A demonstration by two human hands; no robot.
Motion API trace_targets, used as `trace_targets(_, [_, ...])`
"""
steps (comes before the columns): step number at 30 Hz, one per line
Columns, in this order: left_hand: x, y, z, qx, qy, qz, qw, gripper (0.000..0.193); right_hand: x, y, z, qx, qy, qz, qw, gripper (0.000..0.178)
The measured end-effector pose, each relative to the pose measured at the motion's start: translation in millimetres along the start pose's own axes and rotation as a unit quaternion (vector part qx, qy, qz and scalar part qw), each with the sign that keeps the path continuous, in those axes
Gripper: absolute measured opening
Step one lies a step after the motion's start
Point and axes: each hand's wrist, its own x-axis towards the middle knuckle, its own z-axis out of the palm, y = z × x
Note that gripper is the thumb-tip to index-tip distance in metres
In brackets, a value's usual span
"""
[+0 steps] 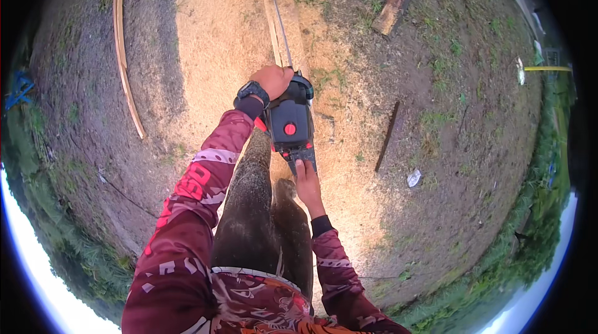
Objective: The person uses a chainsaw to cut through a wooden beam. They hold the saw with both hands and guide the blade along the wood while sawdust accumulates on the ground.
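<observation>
A black and red chainsaw [291,123] is in front of my legs, its long guide bar [278,19] pointing away from me along a pale wooden board [290,7]. My left hand [272,80], with a dark watch on the wrist, is closed round the front handle. On the rear handle rests my right hand [307,184], its thumb on top and the fingers wrapped out of sight underneath. The bar lies over or against the board; I cannot tell how deep it sits.
Sawdust [215,28] covers the ground around the board. Long thin wooden strips [122,53] lie at the left. A cut log [398,0] lies at the far right, with a dark narrow stick [387,136] and a crumpled white scrap [413,177] nearer me.
</observation>
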Motion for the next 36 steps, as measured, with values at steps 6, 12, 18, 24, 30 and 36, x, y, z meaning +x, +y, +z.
trace_targets(6, [10, -4, -19, -0.012, 0.0, 0.008, 1.0, 0.046, -6, -38, -2, -0.012, -0.006, 0.021, 1.0, 0.051])
trace_targets(12, [82, -25, -71, 0.001, -0.017, 0.03, 0.999, 0.047, 41, -102, 8, -0.03, -0.003, 0.028, 0.999, 0.054])
trace_targets(18, [138, -50, -106, 0.019, -0.022, 0.033, 0.999, 0.036, 75, -168, 5, -0.059, 0.018, -0.021, 0.998, 0.058])
trace_targets(24, [158, -63, -113, 0.028, -0.02, 0.042, 0.999, 0.035, 86, -177, 9, -0.076, 0.01, -0.03, 0.997, 0.061])
trace_targets(30, [148, -58, -98, 0.068, -0.041, 0.054, 0.995, 0.038, 72, -165, 8, -0.068, 0.009, -0.039, 0.997, 0.06])
trace_targets(36, [126, -46, -86, 0.018, -0.06, 0.002, 0.998, 0.044, 55, -145, 2, -0.055, 0.01, -0.038, 0.998, 0.059])
